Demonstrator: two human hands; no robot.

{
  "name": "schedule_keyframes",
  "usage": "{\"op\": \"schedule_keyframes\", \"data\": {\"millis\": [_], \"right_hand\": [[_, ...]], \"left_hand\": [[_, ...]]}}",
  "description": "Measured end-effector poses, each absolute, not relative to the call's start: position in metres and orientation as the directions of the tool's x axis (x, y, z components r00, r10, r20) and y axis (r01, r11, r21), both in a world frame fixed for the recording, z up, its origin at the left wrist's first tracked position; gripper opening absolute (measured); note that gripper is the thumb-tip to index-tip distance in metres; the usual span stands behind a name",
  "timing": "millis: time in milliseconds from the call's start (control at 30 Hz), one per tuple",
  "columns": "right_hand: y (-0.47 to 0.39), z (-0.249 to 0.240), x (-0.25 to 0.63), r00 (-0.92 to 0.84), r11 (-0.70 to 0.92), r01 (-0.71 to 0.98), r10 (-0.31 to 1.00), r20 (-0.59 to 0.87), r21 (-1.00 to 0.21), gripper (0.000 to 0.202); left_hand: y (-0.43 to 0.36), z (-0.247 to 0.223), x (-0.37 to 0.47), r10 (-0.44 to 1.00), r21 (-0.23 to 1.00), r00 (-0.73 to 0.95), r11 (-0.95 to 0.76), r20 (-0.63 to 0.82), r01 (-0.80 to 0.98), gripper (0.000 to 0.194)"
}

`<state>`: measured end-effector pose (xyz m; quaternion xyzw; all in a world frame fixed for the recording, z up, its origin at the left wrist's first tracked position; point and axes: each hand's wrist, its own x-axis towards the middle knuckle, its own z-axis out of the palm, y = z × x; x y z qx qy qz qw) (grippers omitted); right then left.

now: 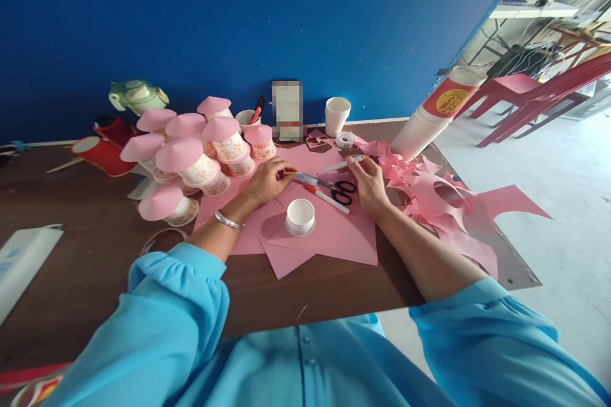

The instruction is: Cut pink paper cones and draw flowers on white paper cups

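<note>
My left hand (271,182) is closed, its fingertips pinching the end of a slim pen with a light blue label (306,179). In my closed right hand (368,184) is a white, tapered marker (338,165), its point toward the left. Black-handled scissors (344,192) lie between my hands, their blades partly hidden by the pen. A white pen with a red end (329,199) rests just below. Nearer to me, a small white paper cup (300,217) stands upright on pink paper sheets (338,241).
Several patterned cups with pink paper cones (180,156) crowd the left. Pink offcuts (439,200) and a leaning cup stack (429,117) are at right. Near the blue wall stand a white cup (337,116), a tape roll (344,139) and a pen cup (248,119).
</note>
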<state>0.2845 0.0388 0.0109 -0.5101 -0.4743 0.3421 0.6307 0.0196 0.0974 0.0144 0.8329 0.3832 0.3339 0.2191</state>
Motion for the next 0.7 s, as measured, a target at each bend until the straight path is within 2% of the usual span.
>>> {"op": "schedule_keyframes", "data": {"millis": [333,533,700], "right_hand": [[0.048,-0.005,0.285,0.359,0.268,-0.060,0.905,0.229,-0.962,0.043],[0.048,-0.006,0.283,0.296,0.234,-0.141,0.937,0.185,-0.962,0.047],[0.050,-0.007,0.284,0.305,0.242,-0.187,0.936,0.178,-0.952,0.048]], "left_hand": [[0.106,0.021,0.020,0.773,0.595,0.511,-0.623,0.374,0.507,0.016],[0.101,0.031,0.013,0.739,0.577,0.611,-0.640,0.284,0.507,0.016],[0.089,0.027,0.002,0.768,0.602,0.598,-0.595,0.230,0.532,0.019]]}}
